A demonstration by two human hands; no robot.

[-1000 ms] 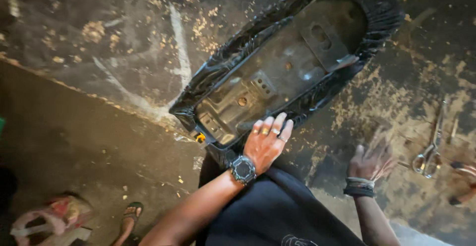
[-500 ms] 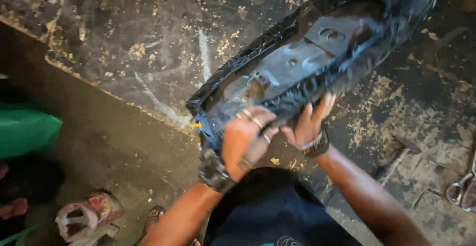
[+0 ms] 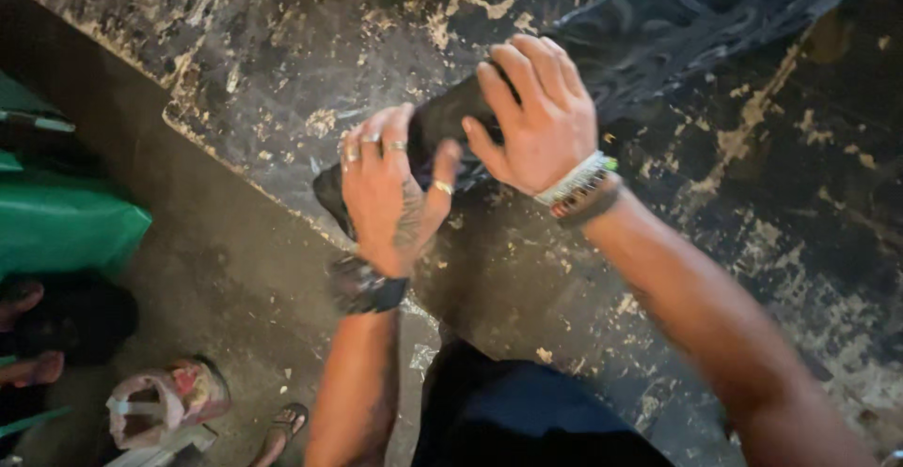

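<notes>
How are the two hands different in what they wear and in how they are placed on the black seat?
The left hand wears several rings and a dark watch; the right hand wears light and dark bracelets. The left hand lies near the seat's narrow end, fingers pointing up; the right hand sits farther along the black seat, fingers curled over it. Both rest on the seat, above a stained worktable.

A dark work surface (image 3: 282, 44) fills most of the view, its coating worn and flaking in pale patches (thickest along the top and the right side). Its edge runs diagonally from upper left toward the bottom centre. Below it lies a dull brown floor (image 3: 216, 298). At the left edge sits a green plastic sheet or bag (image 3: 66, 222). Near the bottom left lies a crumpled pinkish bag (image 3: 165, 401), and just beside it a sandal (image 3: 282, 425) on a foot.
</notes>
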